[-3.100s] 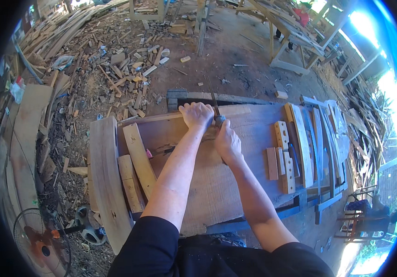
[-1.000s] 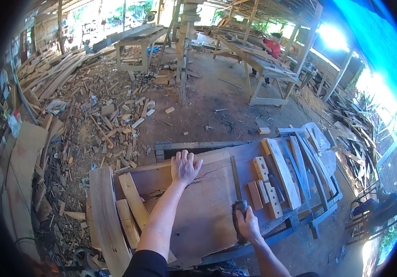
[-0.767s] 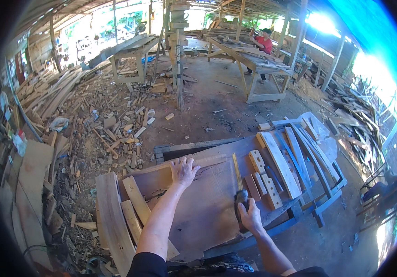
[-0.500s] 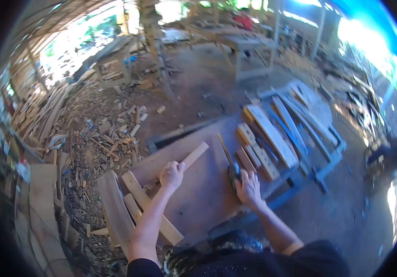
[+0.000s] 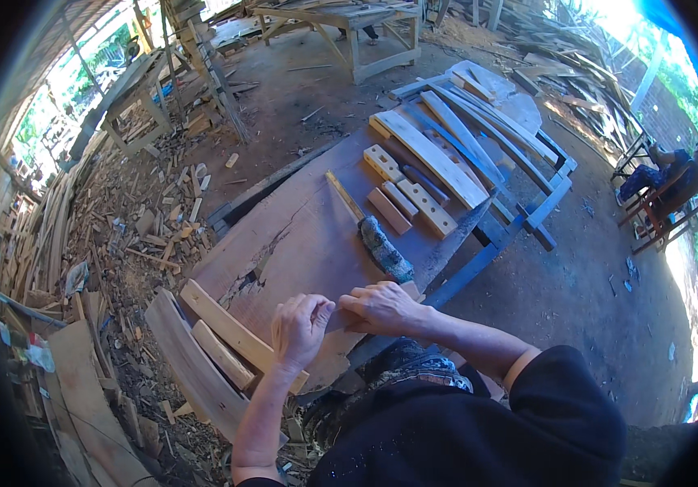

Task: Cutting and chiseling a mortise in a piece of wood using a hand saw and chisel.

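My left hand (image 5: 300, 327) and my right hand (image 5: 385, 308) are close together over the near edge of the workbench (image 5: 300, 235). Their fingers pinch a short wooden strip (image 5: 338, 319), mostly covered by the hands. A pale wooden end (image 5: 410, 289) shows just past my right hand; whether it belongs to the same strip I cannot tell. Beyond my right hand lies a long tool with a dark mottled grip (image 5: 383, 250) and a narrow yellowish blade (image 5: 344, 195), touched by neither hand. Several boards (image 5: 227, 323) rest at the bench's left end, beside my left forearm.
Drilled wooden blocks (image 5: 426, 207) and a pale plank (image 5: 430, 158) lie on the bench's right side, next to a blue-grey frame (image 5: 519, 223). Wood scraps (image 5: 174, 219) litter the floor at left. A person (image 5: 678, 174) sits on a chair at far right.
My right hand has let go of the dark-gripped tool and come in toward my left. My left hand has drawn the wooden strip nearer my body. The view has shifted.
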